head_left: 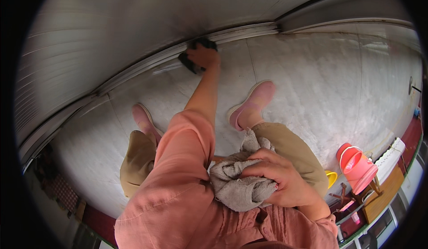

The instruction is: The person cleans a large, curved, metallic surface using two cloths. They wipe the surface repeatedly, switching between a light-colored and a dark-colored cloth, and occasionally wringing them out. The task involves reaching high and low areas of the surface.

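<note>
My left hand [204, 56] is stretched far out and presses a dark cloth [189, 63] against the metal door track [147, 64] where the floor meets the sliding door. Close to my body, my right hand [280, 177] is closed around a bunched grey towel [238, 184], held over my right knee. I am crouching, and both of my pink shoes [254, 101] stand on the pale marble floor [321, 88].
A pink bucket [356, 166] lies tilted at the right, beside a yellow tub [331, 177] and a white object. A red strip edges the floor at the lower right and lower left. The grey door panel [111, 26] fills the upper left.
</note>
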Demonstrator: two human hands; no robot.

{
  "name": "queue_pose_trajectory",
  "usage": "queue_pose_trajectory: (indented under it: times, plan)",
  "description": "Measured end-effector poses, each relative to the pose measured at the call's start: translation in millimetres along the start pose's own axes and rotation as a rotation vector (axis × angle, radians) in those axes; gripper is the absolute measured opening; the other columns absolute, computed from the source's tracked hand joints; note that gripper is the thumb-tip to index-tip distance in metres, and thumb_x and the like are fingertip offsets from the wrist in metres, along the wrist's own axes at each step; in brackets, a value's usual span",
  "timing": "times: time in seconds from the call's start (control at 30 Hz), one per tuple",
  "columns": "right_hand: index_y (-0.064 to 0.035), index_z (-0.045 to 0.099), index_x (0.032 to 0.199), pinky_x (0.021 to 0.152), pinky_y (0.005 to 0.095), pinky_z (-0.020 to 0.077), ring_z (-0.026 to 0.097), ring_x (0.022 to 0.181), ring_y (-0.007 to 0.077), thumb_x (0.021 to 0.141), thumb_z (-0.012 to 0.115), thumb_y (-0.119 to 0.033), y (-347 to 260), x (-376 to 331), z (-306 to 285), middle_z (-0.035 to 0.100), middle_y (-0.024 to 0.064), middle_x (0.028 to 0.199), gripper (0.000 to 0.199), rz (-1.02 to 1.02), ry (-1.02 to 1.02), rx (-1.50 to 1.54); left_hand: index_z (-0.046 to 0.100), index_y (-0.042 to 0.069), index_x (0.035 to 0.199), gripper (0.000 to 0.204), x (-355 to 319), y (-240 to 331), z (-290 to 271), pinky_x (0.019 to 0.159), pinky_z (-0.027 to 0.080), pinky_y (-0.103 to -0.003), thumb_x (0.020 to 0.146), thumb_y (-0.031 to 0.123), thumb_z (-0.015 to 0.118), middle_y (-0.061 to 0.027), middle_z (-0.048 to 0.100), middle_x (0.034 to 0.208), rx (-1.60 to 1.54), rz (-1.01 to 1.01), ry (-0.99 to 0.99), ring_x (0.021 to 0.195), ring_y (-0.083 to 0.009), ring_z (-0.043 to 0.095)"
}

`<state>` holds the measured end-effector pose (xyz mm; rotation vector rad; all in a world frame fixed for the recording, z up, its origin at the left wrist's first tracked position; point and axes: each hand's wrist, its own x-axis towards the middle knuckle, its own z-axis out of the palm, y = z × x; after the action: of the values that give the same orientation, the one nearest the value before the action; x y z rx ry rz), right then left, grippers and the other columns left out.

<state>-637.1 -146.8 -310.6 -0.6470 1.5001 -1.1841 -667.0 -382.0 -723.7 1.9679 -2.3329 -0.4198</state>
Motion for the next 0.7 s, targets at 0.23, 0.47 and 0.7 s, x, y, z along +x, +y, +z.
queue_pose_trajectory:
  times: [0.23,0.47,0.7]
  plan:
    - [-0.006,0.067,0.116,0.089,0.0362,0.0493,0.061,0.106,0.0308,0.068,0.077,-0.003,-6,-26,0,0.058,0.0128,0.115,0.049,-0.07,0.034,0.025,0.068,0.011,0.12,0.05,-67,84,-36,0.099,0.045,-0.046,0.072,0.022,0.075,-0.0222,0.058,0.12,-0.715,0.565,-0.65,0.115,-0.0401,0.055]
    - [-0.0062,0.067,0.114,0.083,0.0347,0.0497,0.061,0.099,0.0282,0.071,0.077,-0.002,-8,-32,-13,0.059,0.0111,0.11,0.043,-0.223,0.139,0.1,0.063,-0.006,0.109,0.028,31,-67,-66,0.068,0.059,-0.043,0.082,0.001,0.065,-0.0181,0.067,0.102,-1.693,-0.595,-0.152,0.088,-0.0309,0.067]
    - [-0.0064,0.066,0.116,0.087,0.0374,0.0501,0.06,0.105,0.0316,0.073,0.076,-0.005,11,-42,-40,0.058,0.0126,0.115,0.044,-0.12,0.164,0.13,0.039,-0.007,0.138,0.068,6,18,2,0.096,0.053,-0.051,0.089,0.032,0.068,-0.0296,0.04,0.14,-0.16,-0.36,-0.295,0.117,-0.0441,0.057]
